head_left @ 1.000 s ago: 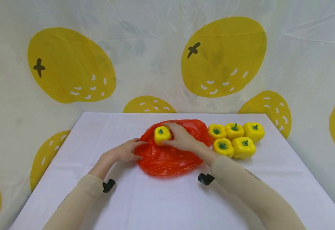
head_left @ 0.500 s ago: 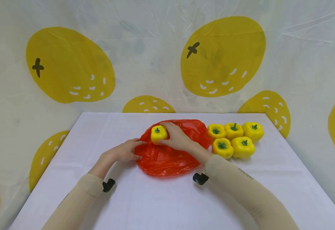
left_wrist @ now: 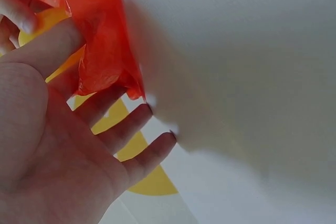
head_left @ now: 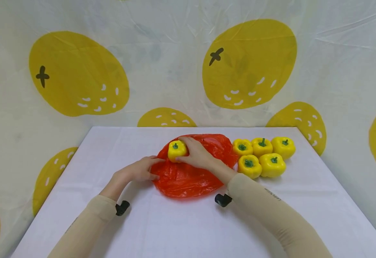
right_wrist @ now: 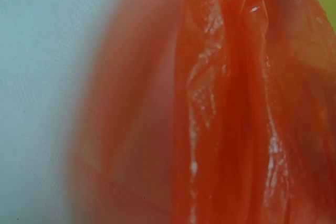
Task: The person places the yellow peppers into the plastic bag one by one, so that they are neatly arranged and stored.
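A crumpled red plastic bag (head_left: 191, 183) lies on the white-covered table, its film filling much of the right wrist view. My right hand (head_left: 198, 153) grips a yellow bell pepper (head_left: 174, 152) by its right side, over the left part of the bag, green stem upward. At the bag's left edge is my left hand (head_left: 140, 169). The left wrist view shows the thumb (left_wrist: 58, 45) and forefinger with the red film (left_wrist: 102, 51) between them, while the other fingers stretch out loosely. Part of the pepper shows behind that thumb. My right hand's fingers are hidden in the right wrist view.
Several yellow bell peppers (head_left: 260, 157) stand grouped in two rows just right of the bag. A light cloth (head_left: 168, 68) printed with big yellow fruit hangs behind the table (head_left: 175, 229). Black wrist cameras sit under both forearms.
My right hand has moved slightly left with the bell pepper, nearer the bag's left side. The left hand stays at the bag's edge, and the grouped peppers have not moved.
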The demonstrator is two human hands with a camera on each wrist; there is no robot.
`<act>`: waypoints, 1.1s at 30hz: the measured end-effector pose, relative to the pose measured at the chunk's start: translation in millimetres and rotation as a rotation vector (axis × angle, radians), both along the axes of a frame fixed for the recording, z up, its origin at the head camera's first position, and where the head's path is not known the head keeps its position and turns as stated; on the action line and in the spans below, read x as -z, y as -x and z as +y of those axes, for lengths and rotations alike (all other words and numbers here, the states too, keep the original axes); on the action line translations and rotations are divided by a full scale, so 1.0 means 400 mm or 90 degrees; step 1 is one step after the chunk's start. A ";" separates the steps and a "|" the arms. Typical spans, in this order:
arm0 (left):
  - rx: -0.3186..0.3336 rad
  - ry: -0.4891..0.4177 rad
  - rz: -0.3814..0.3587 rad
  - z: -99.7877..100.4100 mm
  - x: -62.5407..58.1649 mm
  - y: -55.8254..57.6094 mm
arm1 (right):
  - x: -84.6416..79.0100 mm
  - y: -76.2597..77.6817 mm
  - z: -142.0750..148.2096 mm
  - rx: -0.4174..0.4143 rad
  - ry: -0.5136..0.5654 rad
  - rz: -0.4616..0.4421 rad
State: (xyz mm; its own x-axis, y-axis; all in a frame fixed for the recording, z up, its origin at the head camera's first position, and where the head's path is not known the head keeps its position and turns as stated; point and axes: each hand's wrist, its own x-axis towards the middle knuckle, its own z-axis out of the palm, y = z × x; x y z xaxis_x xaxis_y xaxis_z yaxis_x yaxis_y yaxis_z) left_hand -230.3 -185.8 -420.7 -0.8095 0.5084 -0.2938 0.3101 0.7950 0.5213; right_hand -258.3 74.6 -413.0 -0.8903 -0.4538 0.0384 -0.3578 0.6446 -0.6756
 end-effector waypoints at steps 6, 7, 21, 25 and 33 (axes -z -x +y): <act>-0.011 0.006 -0.013 0.004 -0.006 -0.005 | -0.001 0.002 0.009 -0.002 0.006 -0.004; -0.010 0.007 -0.012 0.004 -0.007 -0.005 | -0.001 0.002 0.010 -0.002 0.006 -0.004; 0.011 0.006 -0.003 0.001 -0.003 0.001 | -0.004 0.001 0.022 -0.008 0.006 0.003; 0.003 0.011 -0.012 0.002 -0.003 0.002 | -0.004 0.003 0.027 -0.006 0.010 0.001; -0.003 0.015 -0.015 0.001 0.000 0.002 | -0.009 0.008 0.035 -0.005 0.006 0.003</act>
State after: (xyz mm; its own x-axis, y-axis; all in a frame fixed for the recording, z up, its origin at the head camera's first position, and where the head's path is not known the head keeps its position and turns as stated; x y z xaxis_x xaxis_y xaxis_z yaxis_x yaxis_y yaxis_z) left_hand -231.2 -185.3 -420.7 -0.8045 0.4969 -0.3253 0.2937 0.8090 0.5092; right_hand -261.5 88.6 -409.5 -0.8861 -0.4611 0.0475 -0.3669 0.6352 -0.6796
